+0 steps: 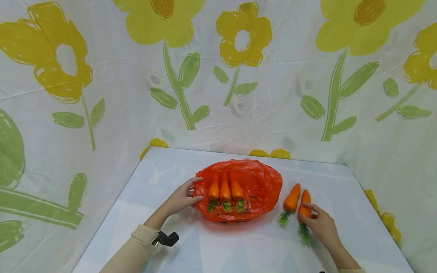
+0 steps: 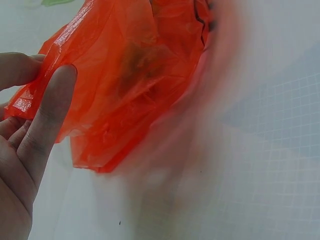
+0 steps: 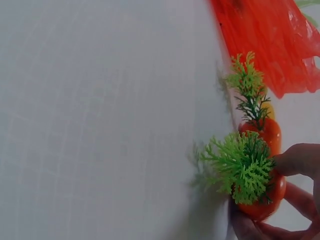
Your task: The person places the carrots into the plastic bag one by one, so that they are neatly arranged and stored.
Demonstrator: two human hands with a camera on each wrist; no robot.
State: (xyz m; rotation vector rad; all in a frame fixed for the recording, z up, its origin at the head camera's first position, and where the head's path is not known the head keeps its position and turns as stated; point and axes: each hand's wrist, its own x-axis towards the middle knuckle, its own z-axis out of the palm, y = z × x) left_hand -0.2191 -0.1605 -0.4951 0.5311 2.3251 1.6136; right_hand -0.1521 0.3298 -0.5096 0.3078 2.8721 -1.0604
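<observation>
A red plastic bag (image 1: pixel 263 189) lies spread open on the table, with three toy carrots (image 1: pixel 225 189) side by side in it, green tops toward me. My left hand (image 1: pixel 181 197) pinches the bag's left edge between thumb and fingers; the left wrist view shows the thin red plastic (image 2: pixel 125 75) held there. To the right of the bag, my right hand (image 1: pixel 321 223) grips a carrot (image 1: pixel 305 208) by its orange body. Another carrot (image 1: pixel 291 199) lies just left of that one, leafy end toward me. In the right wrist view the gripped carrot's green top (image 3: pixel 242 167) faces the camera.
The white table (image 1: pixel 218 250) carries a faint pattern and a printed deer mark at its far left. White cloth (image 1: pixel 273 94) with yellow flowers walls in the back and both sides. A black strap mount (image 1: pixel 166 239) sticks out from my left wrist.
</observation>
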